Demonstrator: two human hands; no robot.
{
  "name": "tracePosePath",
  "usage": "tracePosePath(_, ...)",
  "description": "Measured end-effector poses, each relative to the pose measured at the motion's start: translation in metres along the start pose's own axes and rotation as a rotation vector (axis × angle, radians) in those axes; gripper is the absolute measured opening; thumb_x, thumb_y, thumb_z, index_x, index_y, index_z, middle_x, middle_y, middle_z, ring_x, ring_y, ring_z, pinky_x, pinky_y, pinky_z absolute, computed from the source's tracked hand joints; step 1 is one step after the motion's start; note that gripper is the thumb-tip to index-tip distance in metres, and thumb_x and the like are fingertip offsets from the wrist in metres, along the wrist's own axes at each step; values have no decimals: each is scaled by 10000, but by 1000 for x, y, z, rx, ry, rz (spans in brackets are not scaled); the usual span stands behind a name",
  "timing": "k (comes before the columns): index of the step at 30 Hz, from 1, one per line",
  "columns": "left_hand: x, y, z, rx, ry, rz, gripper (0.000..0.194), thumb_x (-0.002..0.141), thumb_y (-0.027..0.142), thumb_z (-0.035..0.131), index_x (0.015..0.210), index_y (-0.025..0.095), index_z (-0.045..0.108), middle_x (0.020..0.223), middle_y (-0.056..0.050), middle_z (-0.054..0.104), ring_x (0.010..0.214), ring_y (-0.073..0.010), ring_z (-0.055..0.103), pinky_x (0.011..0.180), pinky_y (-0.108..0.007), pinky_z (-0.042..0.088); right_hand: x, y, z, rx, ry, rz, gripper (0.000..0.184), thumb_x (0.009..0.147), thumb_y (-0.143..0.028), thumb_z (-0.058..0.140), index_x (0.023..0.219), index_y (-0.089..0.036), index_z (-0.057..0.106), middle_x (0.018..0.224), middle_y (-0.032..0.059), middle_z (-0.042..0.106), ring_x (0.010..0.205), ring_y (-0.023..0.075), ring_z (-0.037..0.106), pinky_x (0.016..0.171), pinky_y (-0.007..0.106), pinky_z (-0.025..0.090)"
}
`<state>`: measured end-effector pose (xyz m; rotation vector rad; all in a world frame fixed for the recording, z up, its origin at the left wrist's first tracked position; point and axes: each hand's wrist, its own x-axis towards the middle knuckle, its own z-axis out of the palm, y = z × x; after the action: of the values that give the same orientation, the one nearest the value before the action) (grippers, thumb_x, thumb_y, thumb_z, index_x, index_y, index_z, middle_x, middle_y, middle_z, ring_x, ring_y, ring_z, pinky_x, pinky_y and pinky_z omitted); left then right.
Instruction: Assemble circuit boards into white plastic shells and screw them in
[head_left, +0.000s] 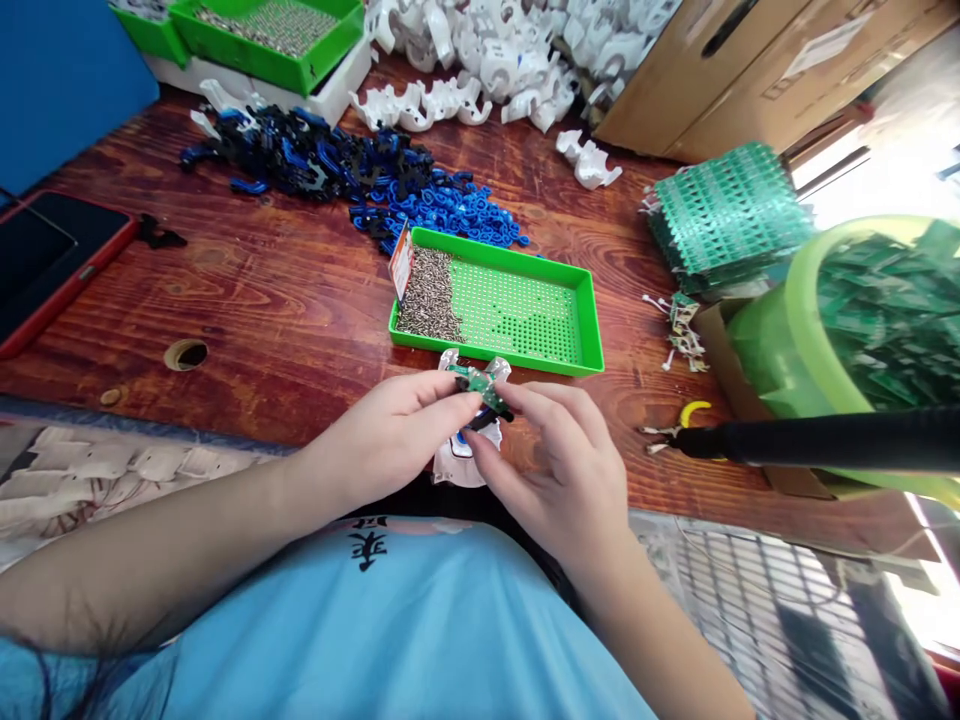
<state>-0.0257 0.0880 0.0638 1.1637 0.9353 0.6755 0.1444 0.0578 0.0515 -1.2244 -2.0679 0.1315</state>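
Note:
My left hand (394, 430) and my right hand (559, 465) meet at the table's near edge. Together they pinch a small green circuit board (478, 383) seated on a white plastic housing (463, 462). Fingertips of both hands close on the board from either side. Just beyond lies a green tray (559, 350), with a heap of small metal screws (431, 295) at its left end.
Blue and black plastic parts (352, 170) and white housings (495, 60) are piled at the back. Green board panels (724, 215) and a green tub of boards (862, 330) sit right. A black tool handle (817, 440) lies right. A red-cased tablet (45, 260) lies left.

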Motion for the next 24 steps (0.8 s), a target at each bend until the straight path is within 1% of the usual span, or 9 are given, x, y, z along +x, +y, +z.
tracePosePath(3,0,7,-7,115,-30,64,260,923,365,488,1040,212,662,982,-1,695,956,-186,624,814,-261,488,6,16,1,-89,106,-68,413,781,-216,710,1166,-187,565,1053,83,632,975,186,612,868,318,544)
tracePosePath(5,-5,6,-15,314,49,86,251,913,396,488,923,208,655,889,2,680,837,-179,620,712,-258,477,8,29,2,-163,179,-84,420,773,-204,717,1166,-190,570,1051,94,621,971,199,611,872,337,541)
tracePosePath(7,-11,-1,-24,485,135,52,264,901,412,487,804,207,622,753,15,637,711,-166,585,620,-258,437,8,40,4,-205,169,-91,422,777,-199,713,1173,-177,568,1049,108,613,977,206,608,876,342,539)
tracePosePath(9,-18,-11,-29,521,133,-41,240,886,398,479,815,211,611,736,14,624,687,-170,576,609,-269,430,6,46,5,-196,74,-100,415,797,-200,690,1189,-164,558,1060,117,611,986,206,607,873,338,543)
tracePosePath(11,-22,-21,-29,441,75,-143,248,860,391,478,943,204,619,834,-13,654,761,-196,603,667,-298,462,2,46,7,-161,-48,-98,395,825,-213,657,1201,-164,548,1081,121,609,989,207,611,856,341,553)
tracePosePath(13,-24,-29,-26,344,23,-221,372,830,393,495,1118,177,589,904,-45,663,834,-219,617,732,-333,478,-2,42,7,-105,-153,-81,372,845,-234,631,1202,-169,546,1096,120,607,988,207,616,833,342,562)
tracePosePath(16,-24,-35,-22,251,-10,-277,529,813,365,523,1301,165,498,873,-42,659,859,-222,615,756,-340,467,-9,35,7,-6,-298,-55,363,851,-253,618,1197,-167,550,1109,112,614,1009,212,614,832,347,564)
tracePosePath(20,-21,-40,-22,72,-44,-315,559,821,331,559,1363,242,454,888,-9,678,871,-202,618,804,-329,446,-17,32,3,76,-400,-30,360,835,-262,624,1177,-162,567,1105,103,625,1024,222,606,852,373,555)
tracePosePath(24,-17,-38,-17,-95,-69,-350,577,800,308,608,1353,240,459,911,-3,697,907,-205,624,833,-323,443,-22,31,-2,152,-438,46,361,822,-261,631,1170,-182,572,1149,100,587,1043,208,593,858,361,551)
